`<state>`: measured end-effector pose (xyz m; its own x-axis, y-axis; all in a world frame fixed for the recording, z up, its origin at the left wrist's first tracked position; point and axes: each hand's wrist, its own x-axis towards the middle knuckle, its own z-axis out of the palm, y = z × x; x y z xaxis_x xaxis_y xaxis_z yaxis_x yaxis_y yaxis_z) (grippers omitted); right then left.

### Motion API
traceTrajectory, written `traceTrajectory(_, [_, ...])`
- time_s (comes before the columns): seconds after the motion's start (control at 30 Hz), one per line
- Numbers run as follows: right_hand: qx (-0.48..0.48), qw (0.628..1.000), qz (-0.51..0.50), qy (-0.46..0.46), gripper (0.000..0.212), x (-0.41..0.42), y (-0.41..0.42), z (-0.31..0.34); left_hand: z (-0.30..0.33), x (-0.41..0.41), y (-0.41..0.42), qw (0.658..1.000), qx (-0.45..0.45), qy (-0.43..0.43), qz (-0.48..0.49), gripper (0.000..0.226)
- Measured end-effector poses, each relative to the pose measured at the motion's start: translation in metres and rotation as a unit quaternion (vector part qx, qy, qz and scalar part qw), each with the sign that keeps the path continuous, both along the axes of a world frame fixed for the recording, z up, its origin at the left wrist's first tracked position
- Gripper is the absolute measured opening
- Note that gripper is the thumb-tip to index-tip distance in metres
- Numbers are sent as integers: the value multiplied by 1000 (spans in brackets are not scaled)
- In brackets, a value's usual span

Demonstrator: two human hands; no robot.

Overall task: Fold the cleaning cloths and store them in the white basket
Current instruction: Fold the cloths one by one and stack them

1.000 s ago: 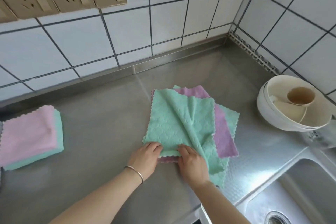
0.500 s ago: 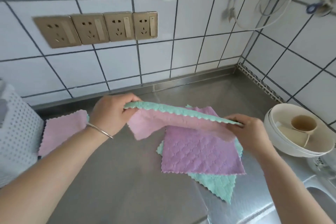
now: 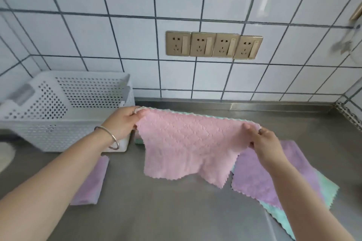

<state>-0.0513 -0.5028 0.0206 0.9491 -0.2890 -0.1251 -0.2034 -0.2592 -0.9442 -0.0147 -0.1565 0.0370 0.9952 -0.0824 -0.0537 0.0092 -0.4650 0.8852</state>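
A pink cleaning cloth with a green back [image 3: 186, 143] hangs in the air above the steel counter. My left hand [image 3: 125, 121] pinches its left top corner and my right hand [image 3: 264, 141] pinches its right top corner. Beneath my right arm a purple cloth [image 3: 260, 174] lies flat on a green cloth [image 3: 282, 215]. A folded purple cloth [image 3: 92, 184] sits partly hidden under my left forearm. The white perforated basket [image 3: 64, 111] stands at the left against the wall, just behind my left hand.
The steel counter [image 3: 176, 211] runs to a tiled wall with a row of several sockets [image 3: 213, 45]. A raised steel lip edges the back. Something white and blurred shows at the far left edge [image 3: 5, 156].
I lifted the top cloth off the pile by two corners and carried it left toward the basket. It now hangs spread, pink side toward me. My view swung left, bringing the whole basket in.
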Motion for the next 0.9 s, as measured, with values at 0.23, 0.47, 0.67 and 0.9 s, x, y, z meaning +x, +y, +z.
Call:
traceTrajectory(0.23, [-64,993,98,25,98,-41,29,-31,-21,-81,64,992,-54,90,-70,46])
traceTrajectory(0.47, [-83,963,185,177,33,-109,41,-120,-141,-141,88,946,30,300,-120,26])
traceTrajectory(0.67, [-140,932,218,254,49,-145,34,-145,-178,-170,78,907,77,383,-157,27])
traceTrajectory(0.9, [-135,948,134,255,30,-103,43,-160,-183,-125,66,943,95,317,-42,25])
